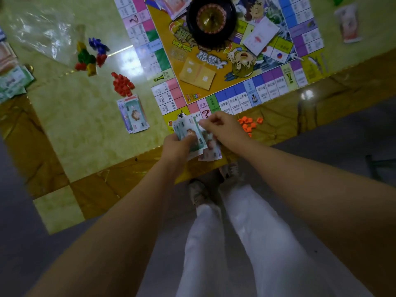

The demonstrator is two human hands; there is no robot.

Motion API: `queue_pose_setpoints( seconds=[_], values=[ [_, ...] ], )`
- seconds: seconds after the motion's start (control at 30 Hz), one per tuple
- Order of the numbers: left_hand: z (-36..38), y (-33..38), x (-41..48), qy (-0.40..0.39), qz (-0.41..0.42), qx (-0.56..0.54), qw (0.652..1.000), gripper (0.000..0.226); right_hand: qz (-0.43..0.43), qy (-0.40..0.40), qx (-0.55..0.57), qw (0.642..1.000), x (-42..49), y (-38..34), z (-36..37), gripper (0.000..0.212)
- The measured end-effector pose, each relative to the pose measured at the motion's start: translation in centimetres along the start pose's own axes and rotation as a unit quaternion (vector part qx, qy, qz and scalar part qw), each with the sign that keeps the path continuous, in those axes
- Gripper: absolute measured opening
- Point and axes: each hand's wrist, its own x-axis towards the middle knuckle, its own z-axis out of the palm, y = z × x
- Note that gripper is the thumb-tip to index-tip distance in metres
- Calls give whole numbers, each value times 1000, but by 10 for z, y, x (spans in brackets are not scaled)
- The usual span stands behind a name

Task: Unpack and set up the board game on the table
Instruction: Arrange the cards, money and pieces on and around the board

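White trousers and 2 shoes stand on the grey floor under both forearms. Above the near edge of the counter, the left grip has its fingers and thumb curled round a fan of play banknotes, thumb across their faces. The right grip touches the same fan from the right, its curled fingertips pinching the upper edge of a note.

Just right of the right grip lies a scatter of orange houses. Left of the left grip, well apart from it, a squared stack of banknotes lies flat, with a heap of red houses just beyond that stack. Farther left and beyond are mixed coloured pawns, a clear plastic bag, and more money piles at the counter's far left.

Straight beyond both grips the game board lies open, its near corner under the held fan. On it are yellow cards, a white card deck and, farthest, a black roulette wheel. Far right of the grips lies another bundle of notes.
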Motion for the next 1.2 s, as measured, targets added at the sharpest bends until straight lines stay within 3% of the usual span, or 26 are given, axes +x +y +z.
queue_pose_setpoints(
  seconds=[0.17, 0.33, 0.57, 0.73, 0.87, 0.97, 1.03, 1.1, 1.2],
  values=[
    [35, 37, 2, -9, 31, 2, 999, 21, -10, -36, 63, 997, 13, -16, -39, 16],
    [88, 88, 21, -3, -7, -16, 1000, 17, -15, -26, 52, 998, 53, -34, -101, 18],
    [188, 142, 39, 9, 18, -13, 1000, 24, -5, 42, 19, 999, 106, -35, -207, 12],
    [267, 175, 62, -50, 7, -18, 999, 14, 38, 165, -2, 986, 144, -15, -314, 7],
    [327, 195, 63, -89, 8, -8, 996, 15, 91, 189, -62, 976, 157, 6, -382, 5],
    [361, 198, 68, -113, 6, -9, 993, 12, 126, 209, -41, 969, 158, 15, -410, 15],
    [374, 199, 71, -109, -1, 1, 994, 12, 133, 202, -119, 963, 161, 21, -419, 3],
    [386, 201, 75, -105, -11, 13, 994, 14, 133, 202, -170, 955, 166, 27, -425, 11],
    [394, 205, 83, -82, -18, 24, 996, 7, 102, 233, -160, 954, 172, 29, -427, 11]
  ],
)
